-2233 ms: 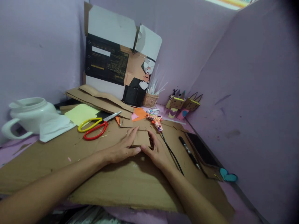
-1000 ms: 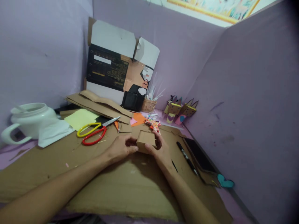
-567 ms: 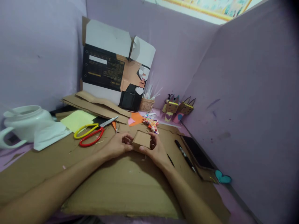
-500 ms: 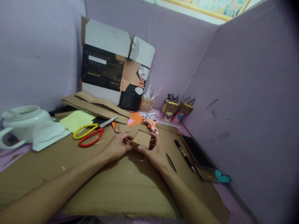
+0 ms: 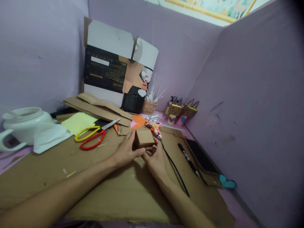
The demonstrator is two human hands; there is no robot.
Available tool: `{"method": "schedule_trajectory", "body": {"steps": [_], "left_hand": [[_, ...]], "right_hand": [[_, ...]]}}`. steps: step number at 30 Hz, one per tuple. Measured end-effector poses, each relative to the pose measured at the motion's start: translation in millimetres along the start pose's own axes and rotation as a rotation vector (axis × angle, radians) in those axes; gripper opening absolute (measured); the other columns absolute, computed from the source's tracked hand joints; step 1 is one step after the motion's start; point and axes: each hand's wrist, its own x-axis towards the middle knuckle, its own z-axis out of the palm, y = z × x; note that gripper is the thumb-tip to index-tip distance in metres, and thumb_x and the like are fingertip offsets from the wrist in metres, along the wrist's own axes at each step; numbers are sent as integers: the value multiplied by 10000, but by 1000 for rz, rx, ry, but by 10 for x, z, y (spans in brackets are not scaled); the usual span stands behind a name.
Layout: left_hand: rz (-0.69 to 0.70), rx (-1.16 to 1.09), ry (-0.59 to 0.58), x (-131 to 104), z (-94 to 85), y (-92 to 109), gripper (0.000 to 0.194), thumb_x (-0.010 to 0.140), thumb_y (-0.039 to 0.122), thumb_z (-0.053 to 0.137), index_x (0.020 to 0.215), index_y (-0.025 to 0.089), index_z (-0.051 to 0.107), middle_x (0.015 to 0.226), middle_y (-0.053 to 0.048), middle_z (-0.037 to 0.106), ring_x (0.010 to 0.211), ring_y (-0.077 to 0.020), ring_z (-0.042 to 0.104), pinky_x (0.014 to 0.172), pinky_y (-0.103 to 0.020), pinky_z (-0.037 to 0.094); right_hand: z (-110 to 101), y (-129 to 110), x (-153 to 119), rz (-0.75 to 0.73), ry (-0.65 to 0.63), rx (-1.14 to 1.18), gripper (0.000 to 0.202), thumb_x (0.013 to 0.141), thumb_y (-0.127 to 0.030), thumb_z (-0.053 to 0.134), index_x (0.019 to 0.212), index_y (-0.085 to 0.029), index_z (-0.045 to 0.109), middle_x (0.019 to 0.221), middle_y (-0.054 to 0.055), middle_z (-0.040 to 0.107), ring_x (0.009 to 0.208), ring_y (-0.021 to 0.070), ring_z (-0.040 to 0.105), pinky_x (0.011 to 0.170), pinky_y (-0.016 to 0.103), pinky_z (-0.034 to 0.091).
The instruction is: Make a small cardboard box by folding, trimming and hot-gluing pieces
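Observation:
Between my two hands is a small cardboard box (image 5: 144, 137), raised a little over the brown cardboard sheet (image 5: 123, 196). My left hand (image 5: 127, 150) grips its left side, thumb along the near lower edge. On the right side and underneath, the fingers of my right hand (image 5: 154, 155) close on the same box; part of them is hidden. Just behind the box lies a glue gun (image 5: 155, 128) with a colourful pattern, its black cord (image 5: 175, 167) running past my right wrist. Scissors (image 5: 95, 136) with yellow and red handles lie to the left of my left hand.
A white teapot-like pot (image 5: 27, 126) and yellow paper (image 5: 79, 123) are at left. A flattened box (image 5: 114, 69) leans on the back wall beside a basket of sticks (image 5: 149, 107). Cardboard figures (image 5: 175, 109), a marker (image 5: 188, 160), a phone (image 5: 201, 156) and a blue heart (image 5: 227, 181) line the right.
The box has been turned and tipped in my hands. My left hand has shifted its grip, thumb now toward the right hand. More of the black cord shows.

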Motion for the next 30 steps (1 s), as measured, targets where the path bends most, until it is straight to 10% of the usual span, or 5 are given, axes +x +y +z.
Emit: {"method": "schedule_trajectory", "body": {"steps": [12,17,21,25,30], "left_hand": [[-346,-699,-156,49,-270,-27,871,589,245,686,1392,126,368,1206,-118,634,1100,-304,570,950,-428,419],[-360,-739,-271,25,-332,-62,754,538,202,645,1282,154,531,1182,-91,661,1114,-319,563,948,-441,419],[-288,-621,-391,10,-354,-69,732,513,185,615,1242,153,554,1194,-85,648,1123,-324,546,967,-459,400],[-207,-477,-399,33,-376,-55,669,543,225,612,1206,175,537,1196,-74,624,1103,-303,549,930,-417,437],[-177,-147,-229,-4,-349,19,688,633,383,626,1263,159,469,1295,-139,534,1164,-343,501,973,-477,403]], "right_hand": [[-164,-157,-103,-212,-157,-343,76,724,-244,644,728,-214,575,656,-20,566,575,146,512,552,276,422],[-307,-176,8,-437,-89,-387,376,538,-321,835,793,-227,576,867,13,578,853,224,548,790,367,448],[-334,-165,51,-303,-406,-294,938,455,-321,888,1276,-257,439,1335,117,449,1178,297,484,937,442,435],[-334,-148,54,-222,-538,-258,932,460,-305,888,1279,-262,446,1297,113,515,1168,310,525,925,463,462],[-322,-88,49,-153,-408,-230,895,416,-284,899,1202,-229,475,1207,107,573,1048,288,604,895,461,497]]}}
